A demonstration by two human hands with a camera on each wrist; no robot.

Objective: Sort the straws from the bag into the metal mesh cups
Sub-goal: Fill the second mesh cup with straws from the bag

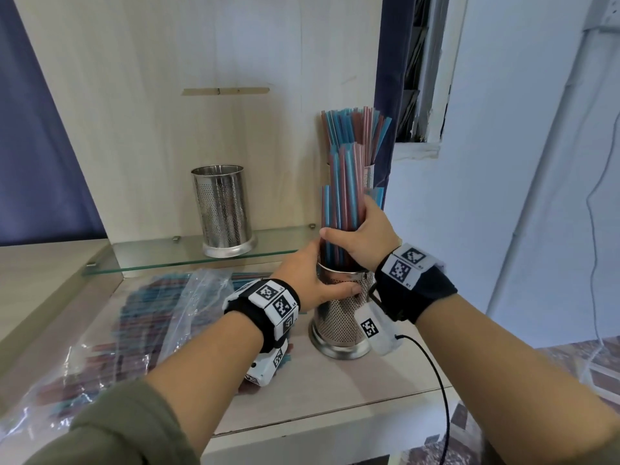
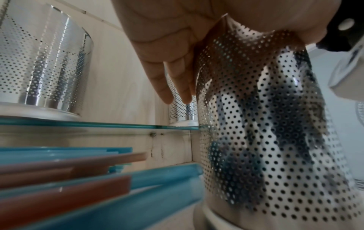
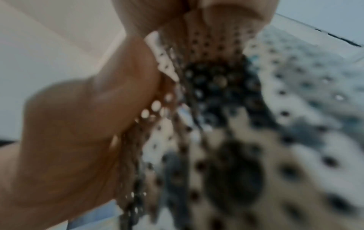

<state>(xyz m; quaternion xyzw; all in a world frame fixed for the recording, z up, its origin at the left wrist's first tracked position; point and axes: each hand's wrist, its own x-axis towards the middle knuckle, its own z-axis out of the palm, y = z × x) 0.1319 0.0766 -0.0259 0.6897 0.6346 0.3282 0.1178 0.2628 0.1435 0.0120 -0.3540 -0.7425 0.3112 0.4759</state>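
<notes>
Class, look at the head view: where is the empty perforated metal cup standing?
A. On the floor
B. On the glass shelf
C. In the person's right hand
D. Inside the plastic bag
B: the empty cup stands upright on the glass shelf, apart from both hands, while the right hand grips a bundle of straws over another cup.

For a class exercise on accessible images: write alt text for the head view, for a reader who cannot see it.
The right hand lowers a bundle of straws into a mesh cup that the left hand steadies. A bag of straws lies to the left; an empty cup and a full cup stand on the glass shelf behind.
</notes>
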